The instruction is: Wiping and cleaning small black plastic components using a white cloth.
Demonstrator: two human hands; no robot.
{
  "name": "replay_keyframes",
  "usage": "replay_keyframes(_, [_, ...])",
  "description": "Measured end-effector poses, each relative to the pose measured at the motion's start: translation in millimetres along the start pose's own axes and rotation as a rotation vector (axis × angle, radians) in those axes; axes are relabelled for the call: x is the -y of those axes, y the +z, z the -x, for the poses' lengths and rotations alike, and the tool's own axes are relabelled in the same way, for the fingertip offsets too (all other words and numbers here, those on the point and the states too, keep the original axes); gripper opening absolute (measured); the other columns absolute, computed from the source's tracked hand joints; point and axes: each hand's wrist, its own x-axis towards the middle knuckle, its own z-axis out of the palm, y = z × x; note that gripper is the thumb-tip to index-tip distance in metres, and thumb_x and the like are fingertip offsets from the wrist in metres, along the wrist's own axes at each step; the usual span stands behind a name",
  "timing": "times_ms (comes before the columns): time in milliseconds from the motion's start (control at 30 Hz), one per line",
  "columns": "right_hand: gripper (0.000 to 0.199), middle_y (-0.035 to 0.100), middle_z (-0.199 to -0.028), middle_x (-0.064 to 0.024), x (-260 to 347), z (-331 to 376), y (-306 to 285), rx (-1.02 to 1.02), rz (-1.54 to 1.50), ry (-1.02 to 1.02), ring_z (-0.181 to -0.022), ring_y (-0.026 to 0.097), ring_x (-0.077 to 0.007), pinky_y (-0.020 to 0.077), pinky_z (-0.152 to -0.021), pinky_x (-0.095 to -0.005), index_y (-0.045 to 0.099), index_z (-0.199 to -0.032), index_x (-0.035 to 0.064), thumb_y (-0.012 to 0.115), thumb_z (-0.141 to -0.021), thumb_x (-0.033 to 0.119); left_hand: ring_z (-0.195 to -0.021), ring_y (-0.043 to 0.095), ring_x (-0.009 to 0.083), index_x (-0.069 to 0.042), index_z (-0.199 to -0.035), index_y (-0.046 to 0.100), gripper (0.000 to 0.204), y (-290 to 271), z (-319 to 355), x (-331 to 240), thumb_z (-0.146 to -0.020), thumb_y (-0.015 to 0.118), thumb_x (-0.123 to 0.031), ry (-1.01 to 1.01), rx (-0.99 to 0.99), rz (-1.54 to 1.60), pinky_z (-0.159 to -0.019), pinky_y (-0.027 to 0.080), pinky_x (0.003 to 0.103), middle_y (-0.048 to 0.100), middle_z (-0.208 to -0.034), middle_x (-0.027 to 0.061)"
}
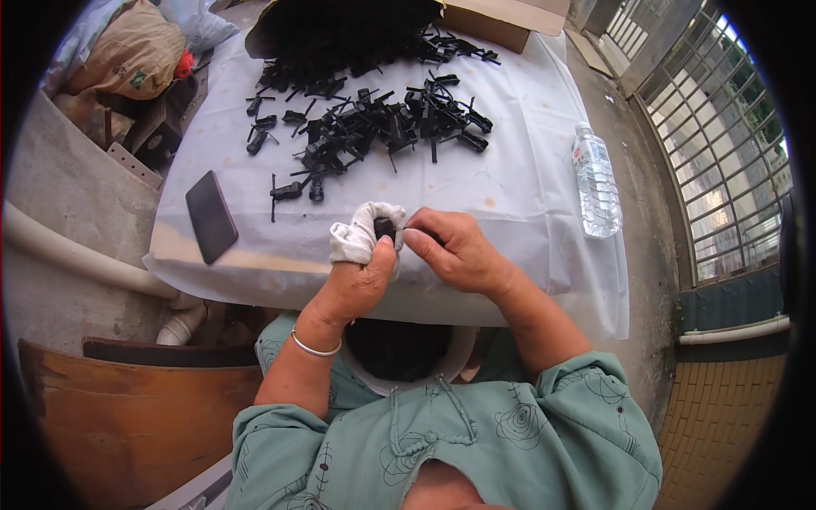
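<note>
My left hand (361, 285) is closed around a small black plastic part (385, 228), with a bunched white cloth (355, 238) wrapped about its fingers. The thumb presses on the part's near end. Close against its right side, my right hand (463, 251) has thumb and forefinger pinched together. What those fingertips grip, if anything, is too small to make out. Both hands are over the near edge of the table. Beyond them lies a loose pile of similar black plastic parts (365, 127), many with thin stems sticking out.
A white plastic sheet (531, 204) covers the table. On it are a dark phone (212, 217) at left and a clear water bottle (597, 183) at right. A cardboard box (501, 12) stands at the far edge. Below, a white bucket (461, 353) holds something dark.
</note>
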Motion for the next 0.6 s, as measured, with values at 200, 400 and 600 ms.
replay_keyframes(200, [0.014, 0.050, -0.063, -0.0098, 1.9, -2.4, 1.9, 0.038, 0.160, -0.135, -0.053, 0.044, -0.0175, 0.0399, -0.053, -0.0284, 0.055, -0.079, -0.0001, 0.057, -0.085, 0.012, -0.076, 0.043, 0.0057, 0.000, -0.110, 0.043, 0.028, -1.3, 2.4, -8.3, -0.082, 0.043, -0.003, -0.077, 0.082, 0.099, -0.068, 0.039, 0.020, 0.049, -0.089, 0.0021])
replay_keyframes(400, [0.011, 0.049, -0.062, -0.0082, 7.1, -1.4, 5.5, 0.007, -0.080, 0.083, -0.052, 0.043, -0.0166, 0.0384, -0.050, -0.0280, 0.055, -0.079, 0.0008, 0.058, -0.084, 0.010, -0.079, 0.043, 0.0078, 0.000, -0.110, 0.043, 0.029, -3.6, 1.4, -10.6, -0.082, 0.043, -0.004, -0.010, 0.116, 0.092, -0.072, 0.040, 0.022, 0.048, -0.089, 0.0022])
replay_keyframes(600, [0.016, 0.047, -0.058, -0.0081, 2.5, -2.1, 3.5, 0.049, 0.029, -0.093, -0.051, 0.040, -0.0176, 0.0376, -0.050, -0.0292, 0.054, -0.076, 0.0005, 0.054, -0.087, 0.012, -0.073, 0.047, 0.0130, 0.001, -0.107, 0.045, 0.028, -5.8, 0.2, -0.7, -0.080, 0.043, -0.003, 0.011, 0.016, -0.124, -0.068, 0.044, 0.029, 0.052, -0.082, 0.0040])
